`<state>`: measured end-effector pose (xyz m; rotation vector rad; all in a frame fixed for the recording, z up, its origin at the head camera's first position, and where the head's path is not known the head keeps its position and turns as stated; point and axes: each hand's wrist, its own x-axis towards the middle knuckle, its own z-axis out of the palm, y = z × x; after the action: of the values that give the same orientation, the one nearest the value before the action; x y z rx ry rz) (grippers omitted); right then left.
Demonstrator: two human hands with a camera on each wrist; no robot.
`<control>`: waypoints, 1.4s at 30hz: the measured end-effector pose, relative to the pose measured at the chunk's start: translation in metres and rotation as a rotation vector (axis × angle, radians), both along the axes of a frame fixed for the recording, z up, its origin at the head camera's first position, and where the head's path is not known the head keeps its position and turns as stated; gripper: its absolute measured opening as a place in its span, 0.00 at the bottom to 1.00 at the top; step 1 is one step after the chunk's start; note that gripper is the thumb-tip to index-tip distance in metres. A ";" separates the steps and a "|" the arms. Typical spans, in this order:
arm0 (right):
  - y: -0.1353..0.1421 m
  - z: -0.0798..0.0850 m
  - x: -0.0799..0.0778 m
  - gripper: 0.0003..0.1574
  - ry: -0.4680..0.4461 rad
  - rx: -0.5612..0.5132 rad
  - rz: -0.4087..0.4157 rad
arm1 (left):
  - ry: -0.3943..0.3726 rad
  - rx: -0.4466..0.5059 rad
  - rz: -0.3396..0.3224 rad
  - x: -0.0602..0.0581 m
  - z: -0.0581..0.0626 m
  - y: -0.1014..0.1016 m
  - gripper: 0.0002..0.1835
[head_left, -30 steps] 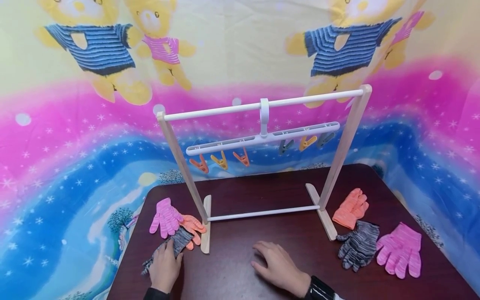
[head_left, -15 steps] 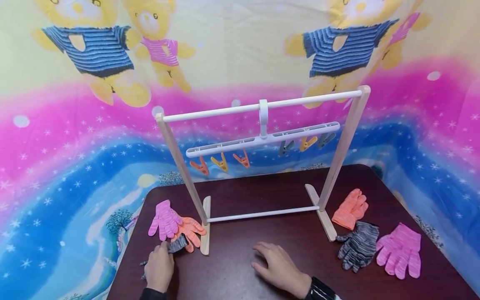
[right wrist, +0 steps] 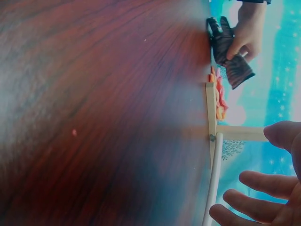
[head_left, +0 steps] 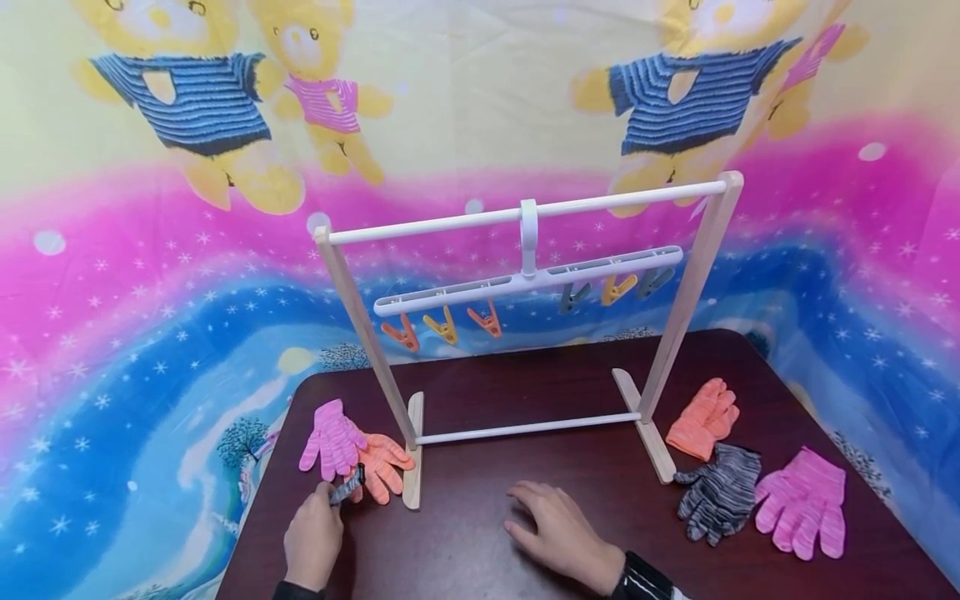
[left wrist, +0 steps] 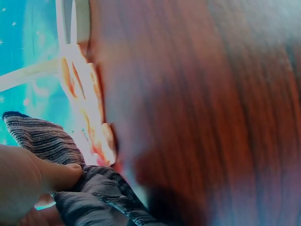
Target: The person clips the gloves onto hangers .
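Observation:
My left hand [head_left: 313, 533] pinches a black-and-grey knit glove [left wrist: 51, 141] between thumb and fingers near its cuff. In the right wrist view that glove [right wrist: 225, 52] hangs at a tilt, its fingers low by the tabletop. Just beyond it lie an orange glove [head_left: 384, 468] and a pink glove [head_left: 332, 437], overlapping, by the rack's left foot. My right hand [head_left: 566, 533] lies over the front middle of the table, fingers loosely spread, holding nothing.
A wooden rack [head_left: 682, 308] with white bars stands mid-table. From its top bar hangs a white hanger [head_left: 480, 287] with several coloured clips. Orange [head_left: 705, 421], black-and-grey [head_left: 720, 496] and pink [head_left: 804, 504] gloves lie at the right. A printed cloth [head_left: 480, 100] backs the table [head_left: 465, 533].
The left hand has gathered the black-and-grey glove and raised its cuff off the table, shifting slightly left and uncovering more of the orange glove. The right hand stays put.

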<state>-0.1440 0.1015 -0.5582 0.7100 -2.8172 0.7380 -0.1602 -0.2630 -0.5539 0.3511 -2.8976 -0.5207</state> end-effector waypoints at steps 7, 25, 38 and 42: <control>0.004 0.002 -0.002 0.25 -0.003 0.014 -0.009 | 0.013 0.024 -0.014 0.004 0.009 0.005 0.09; 0.004 0.003 -0.004 0.24 -0.008 0.020 -0.005 | 0.097 0.119 -0.063 0.013 0.038 0.034 0.09; -0.001 0.013 -0.011 0.26 0.089 0.008 0.018 | 0.141 0.132 -0.098 0.017 0.051 0.052 0.09; -0.005 0.021 -0.015 0.26 0.107 -0.009 0.026 | 0.178 0.138 -0.115 0.016 0.053 0.057 0.09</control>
<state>-0.1595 0.0967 -0.5375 0.7629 -2.7117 0.6952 -0.1441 -0.2063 -0.5013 0.1485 -2.7283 -0.7327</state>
